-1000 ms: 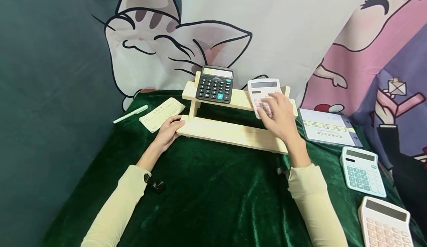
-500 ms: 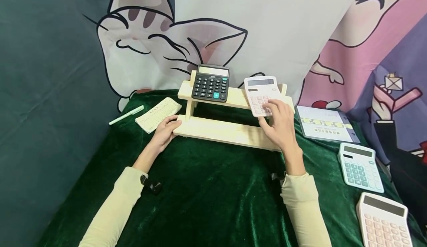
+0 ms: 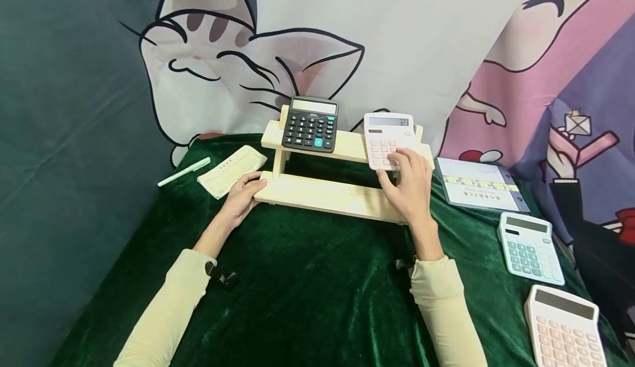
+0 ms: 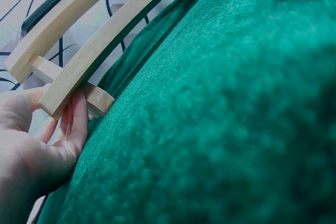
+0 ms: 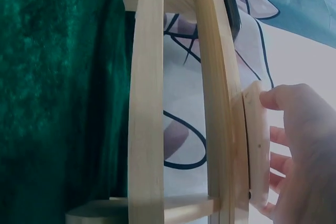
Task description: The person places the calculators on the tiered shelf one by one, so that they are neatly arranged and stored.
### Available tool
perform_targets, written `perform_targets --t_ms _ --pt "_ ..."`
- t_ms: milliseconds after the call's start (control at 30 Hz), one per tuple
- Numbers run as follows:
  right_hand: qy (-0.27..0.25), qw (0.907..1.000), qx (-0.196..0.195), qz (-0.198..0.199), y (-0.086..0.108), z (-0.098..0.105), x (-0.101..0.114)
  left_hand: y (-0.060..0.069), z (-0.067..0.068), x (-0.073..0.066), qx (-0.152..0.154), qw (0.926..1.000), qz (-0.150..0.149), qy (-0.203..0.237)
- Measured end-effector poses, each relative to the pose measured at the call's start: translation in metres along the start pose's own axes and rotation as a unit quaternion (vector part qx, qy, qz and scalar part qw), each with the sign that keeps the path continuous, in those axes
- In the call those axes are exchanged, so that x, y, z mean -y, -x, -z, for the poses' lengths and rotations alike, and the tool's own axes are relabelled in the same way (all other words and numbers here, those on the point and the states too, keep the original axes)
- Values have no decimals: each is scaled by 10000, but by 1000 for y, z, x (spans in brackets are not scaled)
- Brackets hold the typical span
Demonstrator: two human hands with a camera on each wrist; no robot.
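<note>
A two-tier wooden stand [image 3: 317, 193] stands on green velvet. My left hand [image 3: 241, 197] grips the left end of its lower board, with the thumb over the top and fingers beneath, as the left wrist view shows. On the upper board a white-and-pink calculator [image 3: 387, 127] leans at the right, with digits on its display. My right hand [image 3: 413, 185] holds its lower part, thumb at the lower left corner and bent fingers over the keys. In the right wrist view the thumb touches the calculator's edge [image 5: 256, 145]. A black calculator [image 3: 311, 124] leans at the left of the upper board.
Left of the stand lie a paper pad [image 3: 231, 172] and a pale green pen [image 3: 183, 172]. To the right are a notebook [image 3: 481, 185], a white-and-blue calculator [image 3: 531, 248] and another pink calculator [image 3: 565, 328]. A printed cat curtain [image 3: 198, 75] hangs behind.
The white-and-pink calculator has turned from a tilt to nearly straight under my right hand, which has shifted toward its lower edge. My left hand keeps its grip. The head view has shifted slightly.
</note>
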State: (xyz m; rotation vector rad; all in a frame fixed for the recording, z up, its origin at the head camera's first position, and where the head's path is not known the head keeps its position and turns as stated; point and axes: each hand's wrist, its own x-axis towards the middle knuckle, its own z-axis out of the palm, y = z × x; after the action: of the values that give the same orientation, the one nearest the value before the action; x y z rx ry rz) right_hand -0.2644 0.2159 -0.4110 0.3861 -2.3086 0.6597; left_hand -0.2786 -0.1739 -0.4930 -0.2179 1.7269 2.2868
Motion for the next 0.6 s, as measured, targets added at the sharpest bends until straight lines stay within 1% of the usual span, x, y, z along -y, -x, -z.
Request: perform_targets --t_ms 300,600 --pt "21 9997 -242 -51 3 -8 7 -1 -1 2 -81 10000 -3 13" --pt "47 9998 -203 -23 3 -13 11 1 -1 1 -51 10000 -35 18"
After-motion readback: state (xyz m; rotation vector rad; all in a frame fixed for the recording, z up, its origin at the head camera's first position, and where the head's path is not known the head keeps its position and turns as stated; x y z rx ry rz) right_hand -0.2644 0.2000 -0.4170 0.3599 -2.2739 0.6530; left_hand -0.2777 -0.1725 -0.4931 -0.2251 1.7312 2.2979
